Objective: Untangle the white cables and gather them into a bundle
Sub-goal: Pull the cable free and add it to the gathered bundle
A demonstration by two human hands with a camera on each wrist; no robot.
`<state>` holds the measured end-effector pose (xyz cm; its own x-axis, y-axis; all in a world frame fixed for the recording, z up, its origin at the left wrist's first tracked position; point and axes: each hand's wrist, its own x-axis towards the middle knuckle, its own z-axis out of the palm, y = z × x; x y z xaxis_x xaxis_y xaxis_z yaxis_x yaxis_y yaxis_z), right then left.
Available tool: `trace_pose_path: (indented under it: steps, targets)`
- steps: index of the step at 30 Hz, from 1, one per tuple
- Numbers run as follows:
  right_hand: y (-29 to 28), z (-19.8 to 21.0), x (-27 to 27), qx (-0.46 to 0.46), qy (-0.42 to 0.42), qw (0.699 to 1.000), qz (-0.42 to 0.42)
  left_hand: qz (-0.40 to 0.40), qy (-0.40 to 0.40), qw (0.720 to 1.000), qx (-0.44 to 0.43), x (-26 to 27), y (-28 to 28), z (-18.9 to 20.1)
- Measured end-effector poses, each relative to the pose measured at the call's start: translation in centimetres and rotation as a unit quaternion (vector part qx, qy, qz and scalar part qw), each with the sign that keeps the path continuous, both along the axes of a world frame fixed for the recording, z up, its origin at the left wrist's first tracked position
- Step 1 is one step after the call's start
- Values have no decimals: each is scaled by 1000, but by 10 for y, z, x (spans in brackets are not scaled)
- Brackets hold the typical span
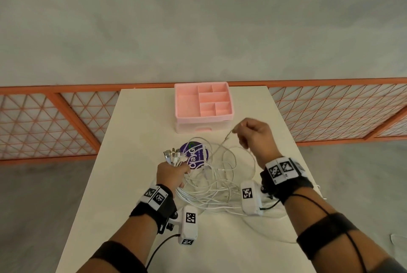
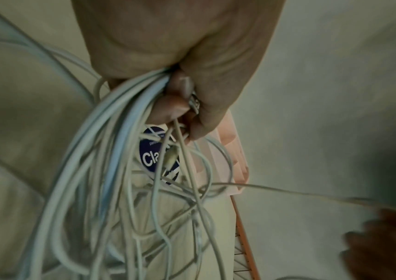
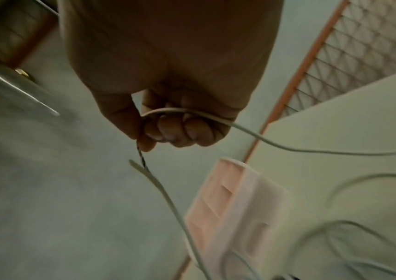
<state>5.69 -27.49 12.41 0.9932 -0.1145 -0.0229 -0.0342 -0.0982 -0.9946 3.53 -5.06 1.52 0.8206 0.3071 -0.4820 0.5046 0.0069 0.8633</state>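
**One strand lifted clear, the rest bunched in the left fist**

The left hand (image 1: 170,174) was clenched round a sheaf of white cables (image 1: 211,184), their plug ends (image 1: 174,156) fanning up and away from its knuckles. The slack spilled in tangled loops onto the table (image 1: 136,140) between the two wrists. The right hand (image 1: 253,134) was raised farther out, beside the pink organiser (image 1: 203,105), with thumb and curled fingers pinching a single strand (image 1: 222,142). That strand ran taut on a slant from the right hand down toward the left fist, crossing over the loops and the purple round sticker (image 1: 195,153) just beyond the left hand. Its long axis therefore lay across the gap between the hands. By my reading, the strand's free end was nearer the right hand, so that hand would probably carry it over to the left fist. Any loop caught over the strand could snag.
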Motion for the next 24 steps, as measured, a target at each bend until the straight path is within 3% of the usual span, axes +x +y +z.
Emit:
trace_pose_path:
  steps: [4, 8, 10, 13, 18, 24]
  targets:
    - [3, 61, 11, 137, -90, 986, 24, -11, 2, 1000, 15, -3, -4, -2]
    - [0, 112, 20, 307, -182, 934, -10, -1, 20, 999, 36, 0, 1, -6]
    - [-6, 129, 23, 327, -208, 922, -13, 8, 18, 999, 34, -1, 3, -7]
    - [-8, 128, 24, 292, -171, 941, 21, 20, -13, 1000, 18, -2, 3, 0]
    - [3, 70, 13, 138, -29, 988, 70, 32, -108, 992, -52, 6, -8, 32]
    - [24, 23, -4, 33, 107, 984, 140, -18, -237, 961, -138, 13, -23, 67]
